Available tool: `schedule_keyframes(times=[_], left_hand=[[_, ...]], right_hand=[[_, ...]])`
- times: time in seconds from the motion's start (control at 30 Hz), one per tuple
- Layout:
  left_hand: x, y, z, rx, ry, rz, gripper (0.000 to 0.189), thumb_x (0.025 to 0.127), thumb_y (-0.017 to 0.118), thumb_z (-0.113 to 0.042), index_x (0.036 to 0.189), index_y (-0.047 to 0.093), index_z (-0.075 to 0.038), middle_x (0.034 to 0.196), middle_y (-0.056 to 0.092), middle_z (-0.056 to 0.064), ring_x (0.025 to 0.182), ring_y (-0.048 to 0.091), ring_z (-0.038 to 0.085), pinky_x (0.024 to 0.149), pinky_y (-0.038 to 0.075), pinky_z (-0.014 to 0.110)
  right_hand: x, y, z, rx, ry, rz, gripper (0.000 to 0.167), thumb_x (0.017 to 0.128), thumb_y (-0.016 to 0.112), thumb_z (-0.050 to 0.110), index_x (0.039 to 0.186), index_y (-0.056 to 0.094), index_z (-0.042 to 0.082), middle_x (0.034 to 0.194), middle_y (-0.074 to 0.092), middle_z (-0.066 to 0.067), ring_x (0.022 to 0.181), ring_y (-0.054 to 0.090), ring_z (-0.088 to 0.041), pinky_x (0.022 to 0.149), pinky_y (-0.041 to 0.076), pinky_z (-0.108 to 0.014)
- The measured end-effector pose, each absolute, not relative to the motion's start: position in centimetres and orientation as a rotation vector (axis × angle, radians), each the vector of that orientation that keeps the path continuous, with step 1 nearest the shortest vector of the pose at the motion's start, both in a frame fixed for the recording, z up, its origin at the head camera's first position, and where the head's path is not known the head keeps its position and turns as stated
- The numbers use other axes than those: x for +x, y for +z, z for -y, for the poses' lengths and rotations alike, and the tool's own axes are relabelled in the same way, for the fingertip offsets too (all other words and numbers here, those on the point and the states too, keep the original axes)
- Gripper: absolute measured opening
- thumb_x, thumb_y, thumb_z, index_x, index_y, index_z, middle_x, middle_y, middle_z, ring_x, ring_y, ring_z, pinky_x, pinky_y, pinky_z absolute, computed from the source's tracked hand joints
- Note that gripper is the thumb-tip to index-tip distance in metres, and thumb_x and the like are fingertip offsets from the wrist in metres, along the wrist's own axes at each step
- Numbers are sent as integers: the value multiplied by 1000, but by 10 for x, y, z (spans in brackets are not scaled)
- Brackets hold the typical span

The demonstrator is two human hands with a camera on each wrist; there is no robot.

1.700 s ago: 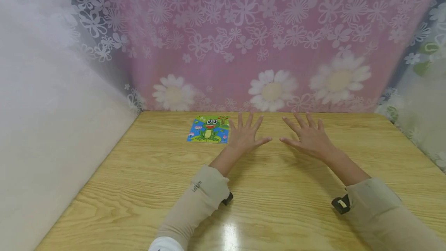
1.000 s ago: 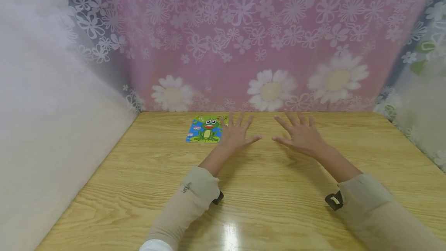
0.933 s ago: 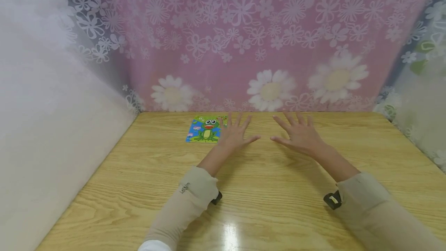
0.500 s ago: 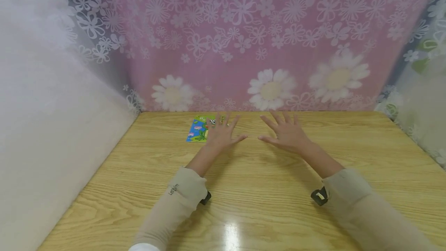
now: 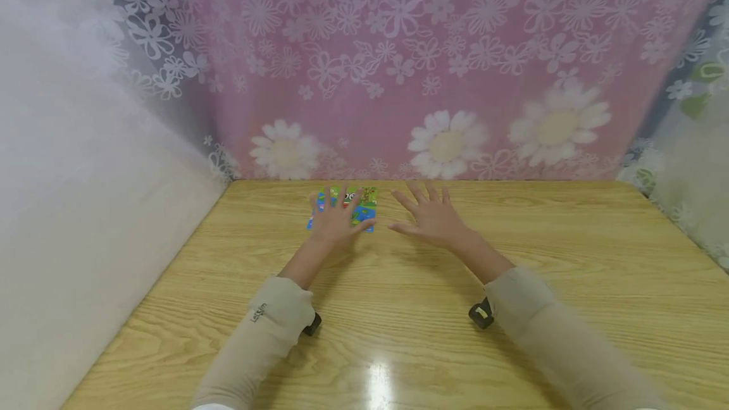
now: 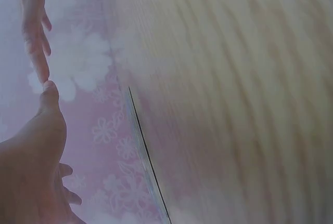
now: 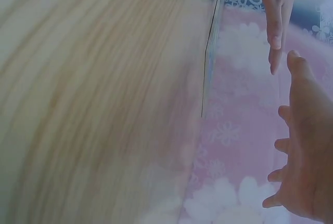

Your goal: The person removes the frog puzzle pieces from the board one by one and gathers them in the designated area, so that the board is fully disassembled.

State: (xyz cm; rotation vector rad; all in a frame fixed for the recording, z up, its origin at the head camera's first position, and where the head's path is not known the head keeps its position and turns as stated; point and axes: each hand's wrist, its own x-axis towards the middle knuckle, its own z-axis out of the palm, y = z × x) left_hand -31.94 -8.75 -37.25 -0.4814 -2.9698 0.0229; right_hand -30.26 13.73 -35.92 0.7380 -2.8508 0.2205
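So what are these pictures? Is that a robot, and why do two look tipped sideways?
No robot, just a person's left hand and right hand, both bare. The wide picture comes from a camera on the person's head, looking forward and down. The tipped ones come from a camera on each wrist, which probably tilts as the person reaches. On the wooden table lies a frog picture. The left hand is spread above it, hiding part from the head camera. The right hand is spread too, beside it. Neither holds anything.

Blue-green picture card (image 5: pixel 367 213), yellow wood-grained table (image 5: pixel 398 315), pink floral backdrop (image 5: pixel 364 103)
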Motion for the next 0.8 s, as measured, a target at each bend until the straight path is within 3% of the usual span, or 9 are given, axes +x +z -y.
schedule_keyframes(times=[0.17, 0.33, 0.57, 0.8], left_hand=[[-324, -378, 104, -456, -20, 3014, 81, 86, 25, -71, 149, 6, -26, 152, 1, 10, 134, -4, 42, 99, 2, 65], [-328, -382, 118, -414, -110, 3033, 78, 88, 28, -68, 149, 9, -24, 152, -1, 11, 134, -7, 40, 97, 2, 68], [-335, -392, 135, -395, -185, 3010, 77, 89, 33, -64, 149, 15, -20, 151, 7, 15, 133, 2, 44, 96, 8, 69], [-342, -406, 150, -406, -258, 2992, 75, 91, 34, -62, 149, 16, -18, 151, 9, 15, 133, 6, 44, 97, 4, 67]], right_hand=[[-312, -368, -117, 739, 218, 2858, 74, 87, 45, 61, 147, 27, 22, 151, 12, -12, 132, 5, -47, 96, 8, -68], [-318, -377, -98, 748, 275, 2869, 71, 87, 47, 59, 146, 29, 22, 151, 14, -13, 132, 5, -47, 96, 9, -68], [-327, -386, -78, 739, 394, 2909, 72, 88, 44, 60, 147, 26, 22, 150, 13, -15, 133, 5, -45, 99, 7, -65], [-338, -406, -72, 719, 521, 2910, 75, 88, 41, 63, 148, 23, 23, 150, 13, -16, 133, 7, -45, 99, 7, -64]])
